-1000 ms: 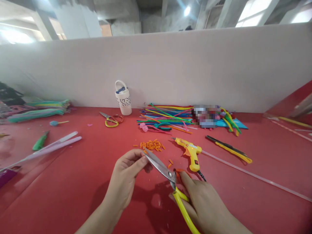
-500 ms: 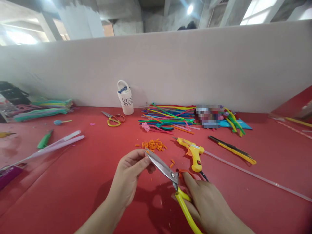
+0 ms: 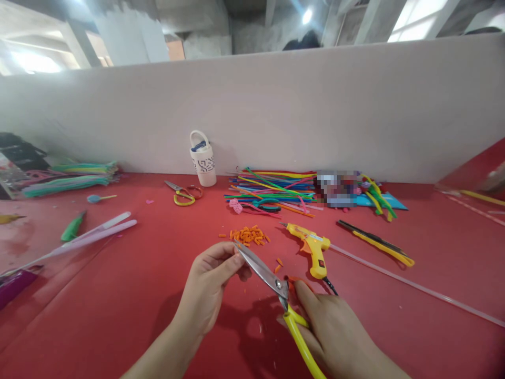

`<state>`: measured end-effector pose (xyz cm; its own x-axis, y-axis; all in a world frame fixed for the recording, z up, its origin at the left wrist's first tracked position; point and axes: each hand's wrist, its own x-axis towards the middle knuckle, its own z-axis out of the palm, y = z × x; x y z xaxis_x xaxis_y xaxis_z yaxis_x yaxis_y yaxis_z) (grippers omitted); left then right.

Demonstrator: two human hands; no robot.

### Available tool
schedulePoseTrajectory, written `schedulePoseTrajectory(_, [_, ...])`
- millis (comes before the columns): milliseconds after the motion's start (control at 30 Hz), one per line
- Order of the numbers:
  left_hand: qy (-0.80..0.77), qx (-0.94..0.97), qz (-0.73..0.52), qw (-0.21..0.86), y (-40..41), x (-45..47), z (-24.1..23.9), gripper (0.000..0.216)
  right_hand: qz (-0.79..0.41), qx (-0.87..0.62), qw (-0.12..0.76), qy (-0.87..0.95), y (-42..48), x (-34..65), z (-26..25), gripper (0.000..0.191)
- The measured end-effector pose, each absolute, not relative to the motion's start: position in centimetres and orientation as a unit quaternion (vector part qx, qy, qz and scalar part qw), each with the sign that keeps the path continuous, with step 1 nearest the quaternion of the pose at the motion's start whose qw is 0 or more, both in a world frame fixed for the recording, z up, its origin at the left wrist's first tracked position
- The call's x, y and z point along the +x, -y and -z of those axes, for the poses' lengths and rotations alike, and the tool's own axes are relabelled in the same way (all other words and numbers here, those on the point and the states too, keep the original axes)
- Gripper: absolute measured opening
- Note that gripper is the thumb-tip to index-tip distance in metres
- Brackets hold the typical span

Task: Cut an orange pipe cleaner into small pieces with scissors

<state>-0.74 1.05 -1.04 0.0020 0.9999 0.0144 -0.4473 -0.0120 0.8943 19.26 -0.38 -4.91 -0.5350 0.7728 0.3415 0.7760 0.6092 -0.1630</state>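
Note:
My left hand (image 3: 209, 281) is closed in a pinch, thumb against fingers, on an orange pipe cleaner piece that barely shows at the scissor tips. My right hand (image 3: 333, 326) grips scissors (image 3: 261, 267) with one yellow and one red-orange handle. Their blades point up and left, nearly together, the tips touching or just beside my left fingertips. Just beyond lies a pile of short orange pipe cleaner pieces (image 3: 249, 235). A couple of loose orange bits (image 3: 279, 263) rest to the right of the blades.
A yellow glue gun (image 3: 311, 245) with a long clear glue stick (image 3: 414, 288) lies right of the scissors. Behind are colourful pipe cleaners (image 3: 272, 184), a white cup (image 3: 205, 166) and second scissors (image 3: 183, 195). A green-handled tool (image 3: 73, 226) lies left. A pale partition (image 3: 252, 110) closes the back.
Almost nothing differs. Both hands and the scissors hold nearly the same place, and the blades look about as closed as before.

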Motion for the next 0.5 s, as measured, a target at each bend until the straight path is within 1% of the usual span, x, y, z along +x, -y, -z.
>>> schedulePoseTrajectory(200, [-0.372, 0.38, -0.602, 0.596, -1.03, -0.69, 0.97, 0.007, 0.008, -0.445, 0.199, 0.873, 0.47, 19.23, 4.81, 0.026])
schedulePoseTrajectory(400, [-0.392, 0.379, -0.601, 0.584, -1.27, -0.79, 0.99, 0.005, 0.025, -0.467, 0.19, 0.863, 0.19, 19.34, 4.82, 0.016])
schedulePoseTrajectory(500, [-0.403, 0.37, -0.603, 0.58, -1.42, -0.88, 0.9, 0.005, 0.007, -0.482, 0.176, 0.858, 0.08, 19.49, 4.84, 0.012])
